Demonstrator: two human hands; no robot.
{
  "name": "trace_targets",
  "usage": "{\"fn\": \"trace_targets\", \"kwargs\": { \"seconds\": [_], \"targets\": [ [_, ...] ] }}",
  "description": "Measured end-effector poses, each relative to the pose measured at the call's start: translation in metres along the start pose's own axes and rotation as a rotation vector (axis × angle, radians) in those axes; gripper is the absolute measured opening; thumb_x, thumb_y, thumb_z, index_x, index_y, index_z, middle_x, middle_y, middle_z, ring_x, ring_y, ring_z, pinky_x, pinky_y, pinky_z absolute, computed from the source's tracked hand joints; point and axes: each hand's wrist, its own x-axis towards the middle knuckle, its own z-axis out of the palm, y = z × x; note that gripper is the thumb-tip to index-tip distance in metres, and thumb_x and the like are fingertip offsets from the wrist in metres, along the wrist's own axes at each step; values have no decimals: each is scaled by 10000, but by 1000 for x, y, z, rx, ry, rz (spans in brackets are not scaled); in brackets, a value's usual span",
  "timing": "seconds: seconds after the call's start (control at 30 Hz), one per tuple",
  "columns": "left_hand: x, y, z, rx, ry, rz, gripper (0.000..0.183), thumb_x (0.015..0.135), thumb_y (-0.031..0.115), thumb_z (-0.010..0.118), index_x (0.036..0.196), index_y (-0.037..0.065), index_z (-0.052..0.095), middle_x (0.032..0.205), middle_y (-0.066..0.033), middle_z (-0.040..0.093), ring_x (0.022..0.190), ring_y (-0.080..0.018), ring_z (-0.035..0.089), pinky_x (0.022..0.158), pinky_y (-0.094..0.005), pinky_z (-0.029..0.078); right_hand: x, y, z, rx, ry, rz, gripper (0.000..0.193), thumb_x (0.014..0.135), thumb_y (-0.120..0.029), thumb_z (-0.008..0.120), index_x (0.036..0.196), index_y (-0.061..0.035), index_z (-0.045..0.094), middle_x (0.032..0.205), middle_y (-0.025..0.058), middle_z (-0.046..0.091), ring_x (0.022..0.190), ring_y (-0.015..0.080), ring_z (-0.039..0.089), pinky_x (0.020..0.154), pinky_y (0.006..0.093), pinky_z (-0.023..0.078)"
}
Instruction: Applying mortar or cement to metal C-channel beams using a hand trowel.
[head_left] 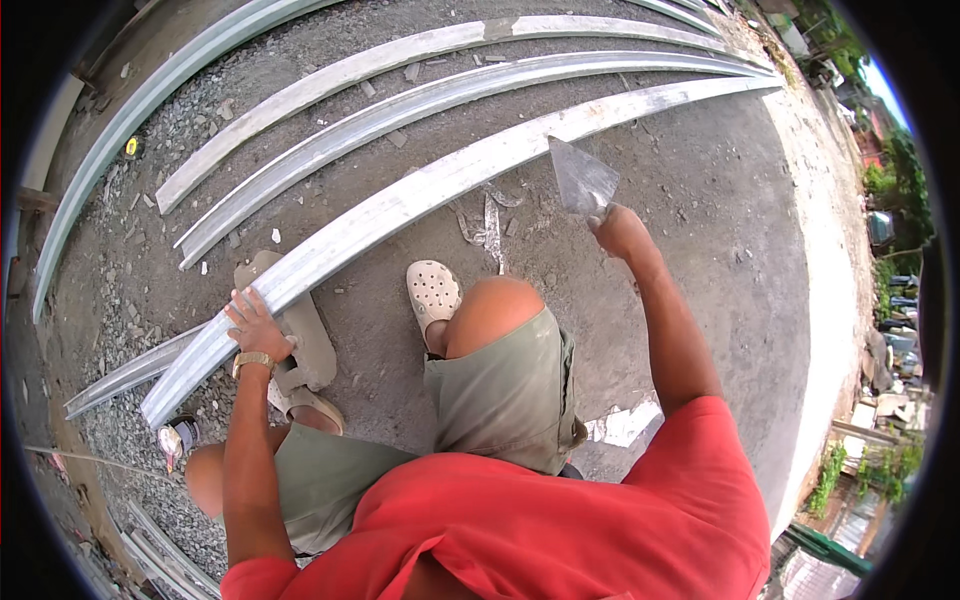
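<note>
My left hand lies flat on a long grey metal beam, fingers spread, close to its lower left end. The beam runs slantwise up to the far right, and a grey block shows beneath it beside that hand. In my right hand is a pointed trowel, gripped by its handle, which the fingers mostly hide. The blade's tip points up and left, at the near edge of the beam; whether they touch I cannot tell.
More metal beams lie roughly alongside on the gravelly ground. An open can stands near the beam's lower end. A small yellow and black round thing lies at the far left. Crumpled silvery strips lie before my shoe.
</note>
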Motion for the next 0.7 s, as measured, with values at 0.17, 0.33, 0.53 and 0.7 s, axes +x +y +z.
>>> {"fn": "trace_targets", "kwargs": {
  "seconds": [0.17, 0.33, 0.53, 0.7],
  "targets": [
    [2, 13, -12, 8, -17, -26, 1323, 603, 420, 819, 1475, 8, -87, 1526, -283, -95, 1372, -560, 30, 1026, -666, 249, 37, 60, -18, 40, -189, 236, 436, 854, -384, 605, 828, 48, 658, 753, 229, 661, 761, 352, 674, 709, 421, 515],
    [0, 10, -9, 16, -19, -28, 1324, 602, 408, 823, 1474, 9, -90, 1526, -285, -83, 1374, -555, 31, 1025, -664, 254, 21, 44, 27, 257, -53, 199, 380, 870, -342, 618, 798, 31, 630, 627, 136, 608, 540, 226, 614, 548, 384, 475],
    [-2, 7, -8, 23, 1, -42, 1343, 587, 412, 838, 1473, 10, -87, 1528, -279, -79, 1375, -554, 30, 1020, -663, 272, 4, 49, -5, 498, 130, 190, 341, 871, -295, 634, 922, 40, 596, 642, 68, 574, 501, 180, 579, 480, 315, 461],
    [6, 17, -1, 9, 18, -14, 1362, 567, 421, 855, 1474, 8, -75, 1529, -276, -69, 1372, -557, 40, 1013, -660, 293, 59, 67, -36, 133, -127, 191, 327, 842, -278, 625, 880, 46, 618, 696, 174, 640, 619, 255, 663, 580, 387, 498]
  ]
}}
